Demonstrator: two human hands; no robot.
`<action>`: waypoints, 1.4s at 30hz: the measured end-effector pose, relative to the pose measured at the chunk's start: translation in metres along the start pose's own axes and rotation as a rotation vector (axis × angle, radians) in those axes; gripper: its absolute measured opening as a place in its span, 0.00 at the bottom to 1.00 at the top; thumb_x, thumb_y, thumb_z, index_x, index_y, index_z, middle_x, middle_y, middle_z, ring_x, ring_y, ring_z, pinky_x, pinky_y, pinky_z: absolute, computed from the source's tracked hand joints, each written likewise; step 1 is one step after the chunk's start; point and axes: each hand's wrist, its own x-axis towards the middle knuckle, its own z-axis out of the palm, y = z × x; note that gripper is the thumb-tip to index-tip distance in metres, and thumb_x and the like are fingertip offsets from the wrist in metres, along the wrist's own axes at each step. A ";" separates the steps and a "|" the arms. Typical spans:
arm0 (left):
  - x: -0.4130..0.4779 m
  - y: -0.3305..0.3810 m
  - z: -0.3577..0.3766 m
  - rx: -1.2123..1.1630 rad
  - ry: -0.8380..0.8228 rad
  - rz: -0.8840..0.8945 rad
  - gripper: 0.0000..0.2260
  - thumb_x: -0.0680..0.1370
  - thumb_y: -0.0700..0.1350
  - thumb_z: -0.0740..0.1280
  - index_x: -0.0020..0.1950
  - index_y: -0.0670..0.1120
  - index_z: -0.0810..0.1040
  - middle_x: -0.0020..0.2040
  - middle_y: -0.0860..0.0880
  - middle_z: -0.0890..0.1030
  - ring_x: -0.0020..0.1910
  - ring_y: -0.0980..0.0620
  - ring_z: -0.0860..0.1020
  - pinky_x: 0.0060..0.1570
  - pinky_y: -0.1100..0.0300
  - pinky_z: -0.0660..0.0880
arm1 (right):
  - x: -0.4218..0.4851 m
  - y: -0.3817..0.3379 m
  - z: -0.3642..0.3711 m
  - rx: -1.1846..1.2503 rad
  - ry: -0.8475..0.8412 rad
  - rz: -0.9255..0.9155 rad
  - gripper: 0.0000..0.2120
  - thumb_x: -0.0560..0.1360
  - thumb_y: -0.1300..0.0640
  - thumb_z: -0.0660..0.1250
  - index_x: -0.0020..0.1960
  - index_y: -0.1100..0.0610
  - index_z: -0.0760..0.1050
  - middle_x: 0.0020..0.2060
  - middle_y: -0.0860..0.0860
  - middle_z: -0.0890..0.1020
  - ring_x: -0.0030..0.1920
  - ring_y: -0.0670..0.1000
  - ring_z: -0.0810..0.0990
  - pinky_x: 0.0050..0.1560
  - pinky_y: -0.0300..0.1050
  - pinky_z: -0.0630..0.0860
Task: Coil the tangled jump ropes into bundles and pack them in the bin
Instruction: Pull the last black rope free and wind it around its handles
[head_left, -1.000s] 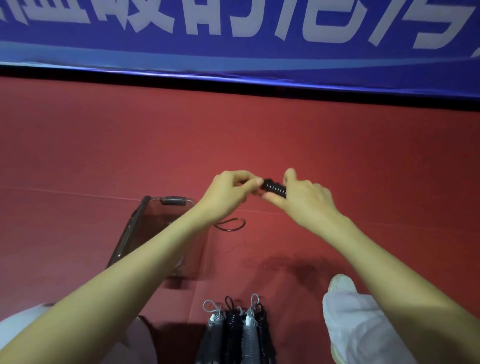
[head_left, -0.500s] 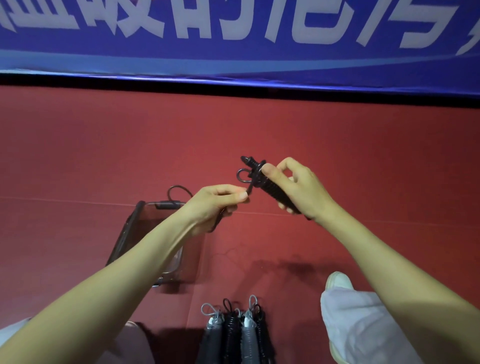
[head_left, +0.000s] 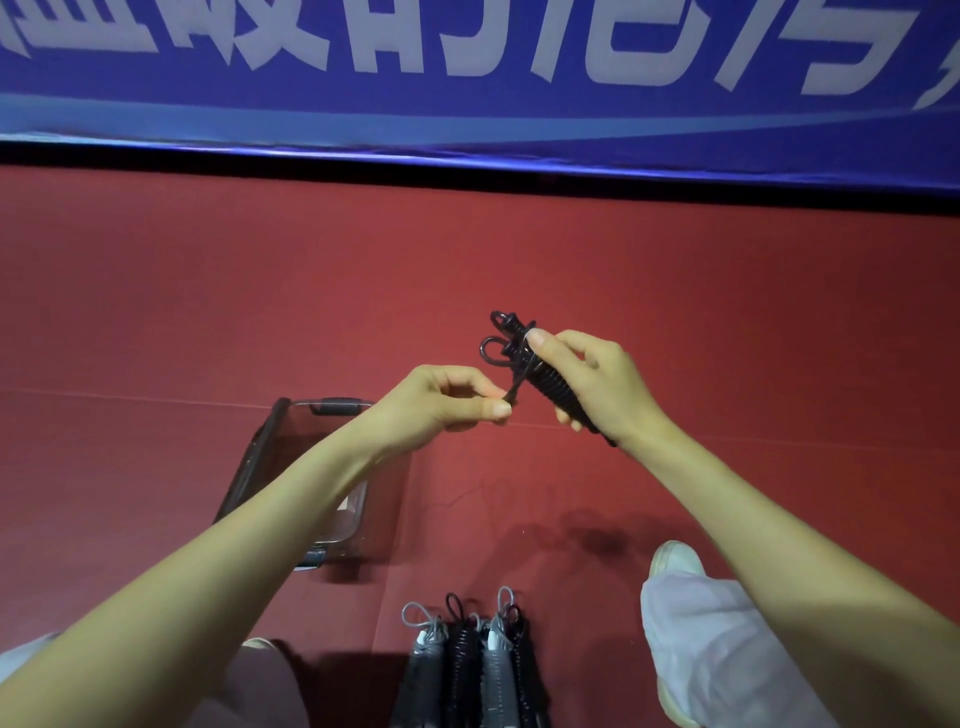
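My right hand (head_left: 597, 384) is curled round a black coiled rope bundle (head_left: 551, 388), held in the air above the red floor (head_left: 727, 312). My left hand (head_left: 441, 405) pinches the loose end (head_left: 513, 388) just beside it. The clear bin (head_left: 253, 460) stands under my left forearm; I cannot tell its contents. 4 coiled bundles (head_left: 472, 665), grey and black, lie side by side outside it.

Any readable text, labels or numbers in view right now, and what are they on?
Blue banner: large white characters, tops cut off by the frame; unreadable.
Clear bin: pale patch inside, too small to read.
Black rope bundle in hand, floor bundles: no markings visible.
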 end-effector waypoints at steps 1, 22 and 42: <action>-0.001 0.000 0.000 0.059 -0.035 0.033 0.04 0.73 0.34 0.70 0.40 0.42 0.80 0.29 0.56 0.78 0.27 0.61 0.71 0.33 0.71 0.68 | 0.000 -0.002 0.000 -0.051 -0.001 0.006 0.25 0.69 0.29 0.60 0.37 0.50 0.77 0.21 0.50 0.76 0.23 0.50 0.74 0.28 0.38 0.70; 0.004 -0.007 -0.029 -0.018 -0.020 0.003 0.05 0.72 0.48 0.72 0.44 0.50 0.86 0.35 0.50 0.74 0.32 0.53 0.66 0.35 0.65 0.61 | 0.001 -0.007 0.003 0.121 0.019 0.071 0.30 0.71 0.32 0.64 0.38 0.61 0.73 0.22 0.56 0.75 0.24 0.54 0.73 0.25 0.42 0.70; 0.013 -0.010 0.002 0.022 0.192 0.154 0.08 0.78 0.40 0.67 0.55 0.46 0.83 0.42 0.47 0.81 0.34 0.56 0.72 0.36 0.67 0.69 | 0.006 0.006 0.003 -0.603 0.006 0.188 0.33 0.70 0.26 0.57 0.53 0.55 0.64 0.40 0.49 0.79 0.46 0.55 0.78 0.45 0.49 0.68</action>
